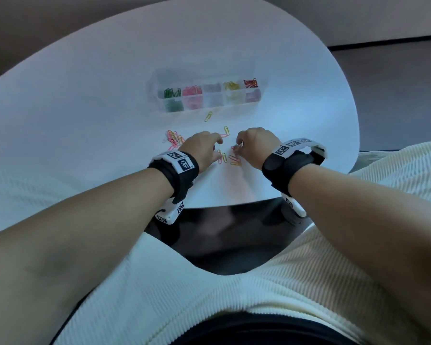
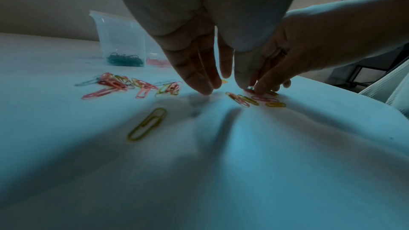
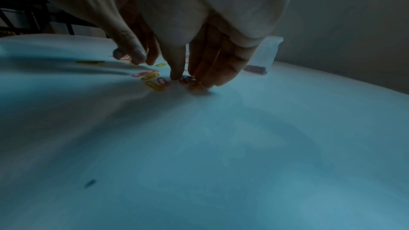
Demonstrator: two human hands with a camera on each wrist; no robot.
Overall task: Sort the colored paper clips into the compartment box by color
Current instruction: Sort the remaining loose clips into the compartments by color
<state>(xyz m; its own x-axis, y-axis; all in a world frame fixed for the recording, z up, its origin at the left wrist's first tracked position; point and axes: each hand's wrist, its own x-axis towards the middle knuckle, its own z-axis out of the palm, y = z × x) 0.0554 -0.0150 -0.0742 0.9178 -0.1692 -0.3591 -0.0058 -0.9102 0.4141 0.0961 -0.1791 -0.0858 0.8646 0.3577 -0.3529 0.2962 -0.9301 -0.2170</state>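
Observation:
A clear compartment box (image 1: 234, 102) stands at the table's middle, holding green, pink, pale, yellow and red clips in separate cells. My left hand (image 1: 219, 141) points its straight fingers (image 2: 203, 88) down onto the table beside a pink clip (image 1: 223, 135) and holds nothing. My right hand (image 1: 238, 146) is curled over a red paper clip (image 3: 186, 79), pinched between thumb and fingertips at the table surface. Several pink and yellow clips (image 1: 228, 159) lie between my two hands.
A loose pile of pink, yellow and pale clips (image 1: 173, 140) lies left of my left hand. Single yellow clips (image 1: 208, 116) lie between my hands and the box. The round white table (image 1: 296, 120) ends just behind my wrists.

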